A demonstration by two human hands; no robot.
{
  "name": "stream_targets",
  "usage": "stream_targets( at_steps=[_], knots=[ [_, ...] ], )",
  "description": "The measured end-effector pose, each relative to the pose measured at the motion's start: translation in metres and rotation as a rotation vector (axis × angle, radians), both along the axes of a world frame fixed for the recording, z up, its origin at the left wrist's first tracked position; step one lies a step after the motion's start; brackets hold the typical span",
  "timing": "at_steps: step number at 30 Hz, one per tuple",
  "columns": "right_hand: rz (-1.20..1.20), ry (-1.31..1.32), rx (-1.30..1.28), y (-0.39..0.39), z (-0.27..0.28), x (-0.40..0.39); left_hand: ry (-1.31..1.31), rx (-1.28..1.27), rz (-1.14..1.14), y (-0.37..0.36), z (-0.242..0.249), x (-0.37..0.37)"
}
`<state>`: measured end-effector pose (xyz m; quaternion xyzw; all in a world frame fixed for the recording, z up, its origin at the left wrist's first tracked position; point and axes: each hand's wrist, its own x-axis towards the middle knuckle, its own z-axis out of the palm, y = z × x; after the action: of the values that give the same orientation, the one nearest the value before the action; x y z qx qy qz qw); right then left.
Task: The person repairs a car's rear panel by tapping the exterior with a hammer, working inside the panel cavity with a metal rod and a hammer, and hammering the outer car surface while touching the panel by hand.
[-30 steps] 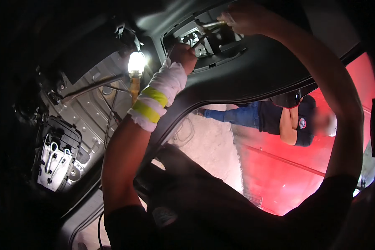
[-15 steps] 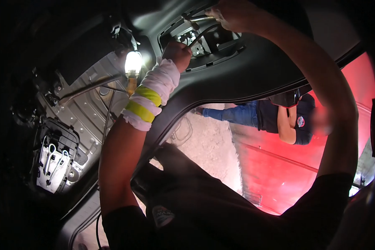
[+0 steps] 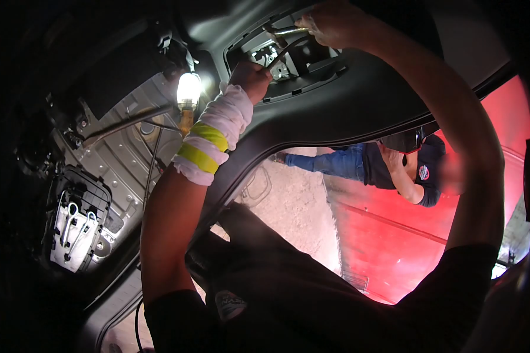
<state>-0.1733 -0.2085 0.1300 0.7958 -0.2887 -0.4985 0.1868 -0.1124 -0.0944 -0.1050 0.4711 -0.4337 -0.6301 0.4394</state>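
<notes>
In the head view, the right hand point(image 3: 335, 23) pinches a thin metal tool point(image 3: 288, 30) at the recess point(image 3: 303, 62) in the dark trim panel point(image 3: 359, 100). The left hand point(image 3: 250, 76) (wrist wrapped in white with yellow bands) curls closed against the recess edge, near the lit work lamp point(image 3: 188, 89); whether it grips anything cannot be told.

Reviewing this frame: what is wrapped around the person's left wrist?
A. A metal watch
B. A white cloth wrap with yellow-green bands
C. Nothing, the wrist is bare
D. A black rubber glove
B. Just below the left hand, which reaches up to the opening in the dark panel, sits a white wrap crossed by two yellow-green bands.
</notes>
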Motion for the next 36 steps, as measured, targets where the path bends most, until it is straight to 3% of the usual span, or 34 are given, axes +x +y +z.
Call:
stream_targets(
  at_steps=[19,26,36],
  knots=[
    [-0.028,0.085,0.021,-0.006,-0.004,0.000,-0.030,0.038,-0.036,-0.004,0.007,0.007],
    [-0.004,0.017,0.040,-0.005,-0.003,-0.004,0.057,0.163,-0.128,-0.008,0.012,0.016],
    [-0.099,0.005,0.012,-0.010,0.000,-0.006,0.032,-0.029,0.001,-0.011,-0.005,0.001]
  ],
)
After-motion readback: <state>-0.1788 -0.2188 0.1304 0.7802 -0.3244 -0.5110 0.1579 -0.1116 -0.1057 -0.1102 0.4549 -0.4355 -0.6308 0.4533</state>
